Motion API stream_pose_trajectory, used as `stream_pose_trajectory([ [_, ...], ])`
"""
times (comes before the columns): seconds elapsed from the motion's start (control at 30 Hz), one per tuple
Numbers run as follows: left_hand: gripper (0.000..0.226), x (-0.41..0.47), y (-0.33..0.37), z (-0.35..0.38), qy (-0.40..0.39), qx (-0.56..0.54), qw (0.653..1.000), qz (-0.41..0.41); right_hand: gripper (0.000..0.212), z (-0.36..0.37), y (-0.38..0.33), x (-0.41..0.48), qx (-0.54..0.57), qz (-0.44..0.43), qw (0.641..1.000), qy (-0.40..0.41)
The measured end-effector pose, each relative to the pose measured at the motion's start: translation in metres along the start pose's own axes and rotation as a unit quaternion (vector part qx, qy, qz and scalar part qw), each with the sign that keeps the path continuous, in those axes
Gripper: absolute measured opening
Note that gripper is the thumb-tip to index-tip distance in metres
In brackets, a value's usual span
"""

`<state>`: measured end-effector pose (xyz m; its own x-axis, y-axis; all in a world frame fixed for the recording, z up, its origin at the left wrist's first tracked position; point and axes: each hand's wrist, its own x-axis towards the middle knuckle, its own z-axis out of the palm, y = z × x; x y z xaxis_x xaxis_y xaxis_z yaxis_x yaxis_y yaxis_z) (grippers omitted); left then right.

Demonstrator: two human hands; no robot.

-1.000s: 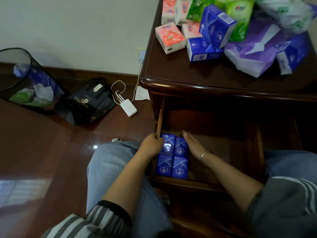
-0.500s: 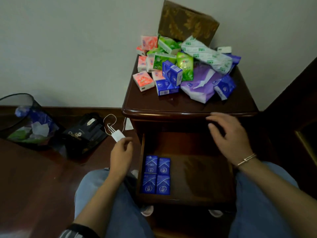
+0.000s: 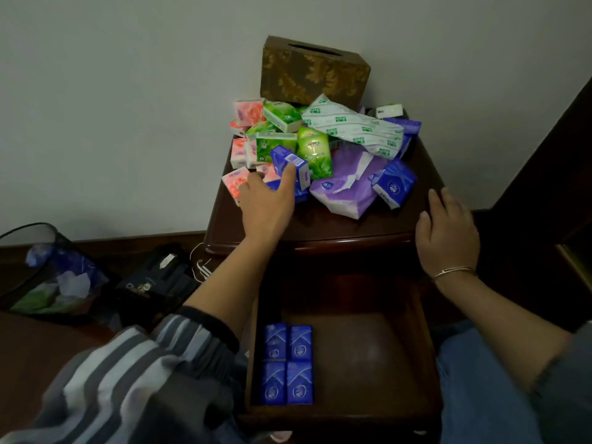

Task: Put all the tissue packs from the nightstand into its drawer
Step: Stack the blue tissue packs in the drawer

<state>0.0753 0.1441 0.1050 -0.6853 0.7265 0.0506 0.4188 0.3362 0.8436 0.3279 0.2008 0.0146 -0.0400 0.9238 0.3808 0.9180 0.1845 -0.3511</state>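
A heap of tissue packs lies on the dark wooden nightstand [image 3: 320, 229]: pink packs [image 3: 234, 184], green packs [image 3: 315, 153], a large purple pack [image 3: 344, 190], a white and green pack [image 3: 355, 129] and blue packs [image 3: 393, 184]. My left hand [image 3: 267, 203] reaches over the nightstand top, fingers spread, its fingertips touching a small blue pack [image 3: 290, 161] at the front of the heap. My right hand [image 3: 447, 235] rests open on the nightstand's right front corner. Below, the open drawer [image 3: 368, 363] holds several blue packs [image 3: 286, 363] in a neat block at its left side.
A brown patterned tissue box [image 3: 312, 72] stands at the back against the wall. On the floor to the left are a mesh waste bin [image 3: 48, 274], a black bag [image 3: 153, 280] and a white cable [image 3: 200, 264]. My jeans-clad knees flank the drawer.
Both hands left the drawer and rose. My left hand went from beside the drawer up to the blue pack on the nightstand; my right hand moved to the right front corner.
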Motion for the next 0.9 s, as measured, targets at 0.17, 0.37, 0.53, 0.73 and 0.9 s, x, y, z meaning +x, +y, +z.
stream_pose_trajectory([
  [0.17,0.115,0.022,0.022,0.034,0.01,0.027,0.991,-0.131,0.054,0.001,-0.003,-0.003,0.021,0.002,0.999,0.037],
  [0.37,0.108,0.027,0.02,0.048,0.051,0.002,0.984,-0.171,0.057,0.001,-0.003,-0.004,0.028,0.001,0.999,0.039],
  [0.53,0.08,0.03,0.004,0.036,0.044,-0.077,0.981,-0.172,0.056,0.002,-0.003,-0.005,0.033,0.007,0.999,0.042],
  [0.73,0.012,0.024,-0.005,0.022,-0.018,-0.117,0.977,-0.178,0.054,0.003,-0.003,-0.005,0.031,0.012,0.998,0.046],
  [0.9,0.019,0.032,0.008,0.006,-0.118,-0.079,0.958,-0.247,0.056,0.002,-0.004,-0.006,0.035,0.01,0.998,0.049],
])
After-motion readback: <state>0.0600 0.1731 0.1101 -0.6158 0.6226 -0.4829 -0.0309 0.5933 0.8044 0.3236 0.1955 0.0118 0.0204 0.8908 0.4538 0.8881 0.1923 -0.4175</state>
